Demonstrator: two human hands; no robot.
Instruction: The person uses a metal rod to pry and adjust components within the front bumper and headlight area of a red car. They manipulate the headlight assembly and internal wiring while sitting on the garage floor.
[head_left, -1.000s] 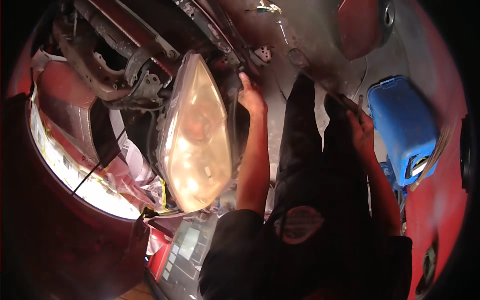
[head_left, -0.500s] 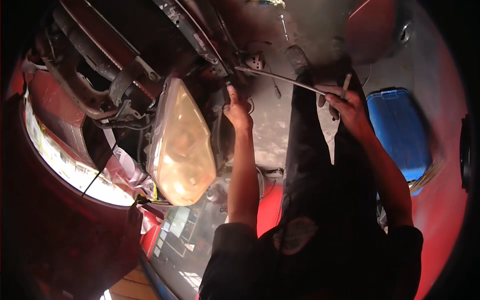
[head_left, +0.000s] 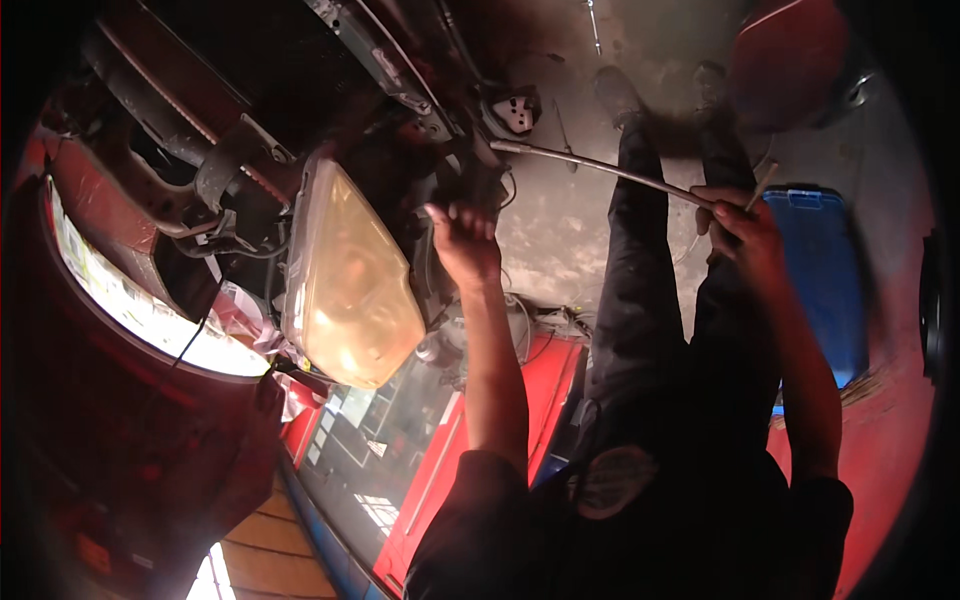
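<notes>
My right hand (head_left: 740, 232) is closed round one end of a long metal socket wrench (head_left: 610, 172), with a short light handle piece sticking up past the fingers. The far end of the wrench reaches left, close to the dark metal front frame (head_left: 385, 62) of a car. My left hand (head_left: 466, 243) is beside that frame, thumb spread out to the left and fingers partly curled; I see nothing in it. Left of this hand is a yellowed headlight (head_left: 358, 285) with a clear edge. Shadow hides part of the left fingers.
A light metal bracket with holes (head_left: 515, 114) lies past the wrench's tip. On the floor are a thin tool (head_left: 565, 140) and a shiny ratchet (head_left: 595, 28). A blue lidded bin (head_left: 822, 270) stands at the right. Dark red bodywork (head_left: 130, 450) curves at the lower left.
My left thumb has come away from the frame's end and swung left, the hand moving slightly down. My right hand and the wrench have shifted right as the view moved.
</notes>
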